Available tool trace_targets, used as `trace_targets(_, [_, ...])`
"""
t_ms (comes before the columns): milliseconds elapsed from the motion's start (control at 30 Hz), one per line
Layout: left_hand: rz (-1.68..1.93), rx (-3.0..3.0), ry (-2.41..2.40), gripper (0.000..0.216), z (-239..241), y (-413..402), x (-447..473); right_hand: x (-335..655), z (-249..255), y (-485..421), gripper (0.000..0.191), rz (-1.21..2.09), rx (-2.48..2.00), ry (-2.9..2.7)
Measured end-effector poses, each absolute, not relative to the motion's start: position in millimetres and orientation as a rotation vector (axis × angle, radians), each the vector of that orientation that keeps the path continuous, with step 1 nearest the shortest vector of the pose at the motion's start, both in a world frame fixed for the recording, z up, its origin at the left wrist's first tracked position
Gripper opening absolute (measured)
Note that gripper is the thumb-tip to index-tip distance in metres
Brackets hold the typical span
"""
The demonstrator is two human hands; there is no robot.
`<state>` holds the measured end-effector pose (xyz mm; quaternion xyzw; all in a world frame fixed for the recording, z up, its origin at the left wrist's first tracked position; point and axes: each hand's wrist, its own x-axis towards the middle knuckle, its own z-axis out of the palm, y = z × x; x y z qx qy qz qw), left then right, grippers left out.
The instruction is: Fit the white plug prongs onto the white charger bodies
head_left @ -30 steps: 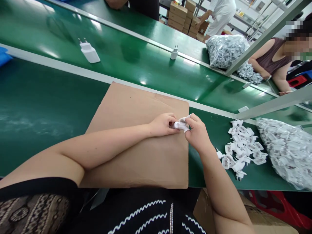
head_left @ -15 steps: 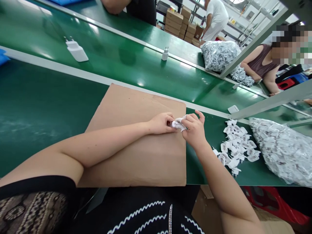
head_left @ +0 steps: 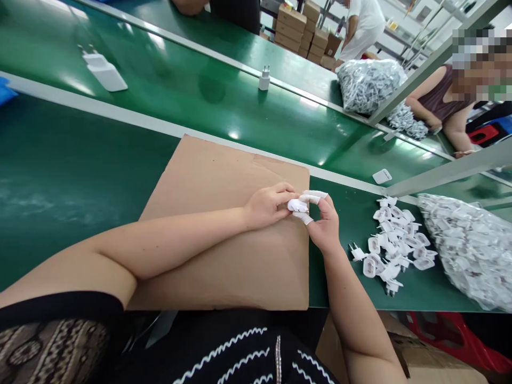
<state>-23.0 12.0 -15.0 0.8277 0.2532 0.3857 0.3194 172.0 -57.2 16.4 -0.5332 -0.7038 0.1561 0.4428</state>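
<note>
Above the right side of a brown cardboard sheet [head_left: 224, 256], my two hands meet around a small white plastic charger part [head_left: 297, 206]. My left hand [head_left: 269, 207] pinches its left end with the fingertips. From the other side my right hand [head_left: 325, 221] grips it, thumb below and fingers above, with white covers on the fingertips. My fingers hide much of the part, so its exact shape does not show. To the right of my right hand lies a loose pile of white plug housings [head_left: 394, 240] with pins, on the green bench.
A clear bag of white parts [head_left: 472, 250] lies at the right. Beyond a pale rail, white chargers [head_left: 106, 72] stand on a glossy green conveyor belt [head_left: 168, 80]. A slanted metal post [head_left: 436, 170] crosses the right. Co-workers [head_left: 444, 101] are across the belt, near another filled bag [head_left: 370, 85].
My right hand has turned, its fingers now curving over the white part, which shows more. The chargers on the belt have shifted left. The view has moved slightly.
</note>
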Motion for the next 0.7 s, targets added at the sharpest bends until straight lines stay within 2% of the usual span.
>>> trace_targets(67, [1.124,2.176,0.614,0.037,-17,11,-23,174,18,-57,0.021,0.360,-1.279,-1.753])
trace_targets(367, [1.293,2.024,0.251,0.048,-12,13,-23,175,25,-66,0.026,0.117,-1.227,-1.762])
trace_targets(467, [1.126,1.867,0.122,0.047,-2,14,-29,175,30,-71,0.029,0.024,-1.197,-1.798])
trace_targets(567, [0.894,1.693,0.218,0.048,6,15,-35,176,33,-75,0.031,-0.043,-1.198,-1.873])
trace_targets(700, [0.572,1.516,0.295,0.049,15,20,-39,177,32,-76,0.032,0.016,-1.200,-2.024])
